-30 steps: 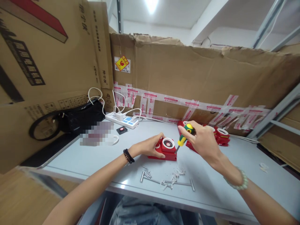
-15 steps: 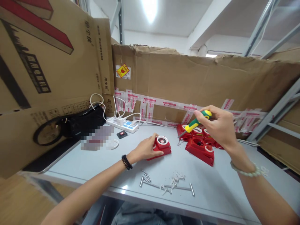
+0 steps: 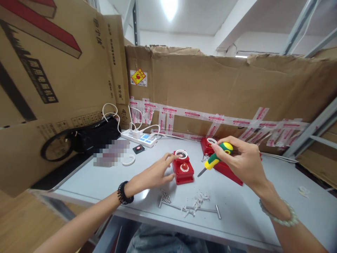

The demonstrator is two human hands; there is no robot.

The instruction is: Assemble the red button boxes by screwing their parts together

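In the middle of the table stands a red plastic box (image 3: 183,177) with a white ring (image 3: 181,154) at its far end and a red knob inside a smaller white ring at its near end. My left hand (image 3: 152,172) is at its left side with fingers apart, the index fingertip at the white ring and the thumb close to the box's side. My right hand (image 3: 240,158) grips a screwdriver (image 3: 216,159) by its green and yellow handle. The blade points down and left, just right of the box. More red boxes (image 3: 205,144) lie behind, partly hidden by this hand.
Toward the table's front lie small metal rods (image 3: 165,195), two T-shaped metal tools (image 3: 217,212) and white scraps (image 3: 201,198). A loose white ring (image 3: 128,160), a power strip (image 3: 139,137) and a black bag (image 3: 96,135) are at the left. Cardboard walls (image 3: 195,80) border the back.
The box has turned so its knob end faces me. My left hand has loosened from around it. My right hand has brought the screwdriver lower and nearer the box.
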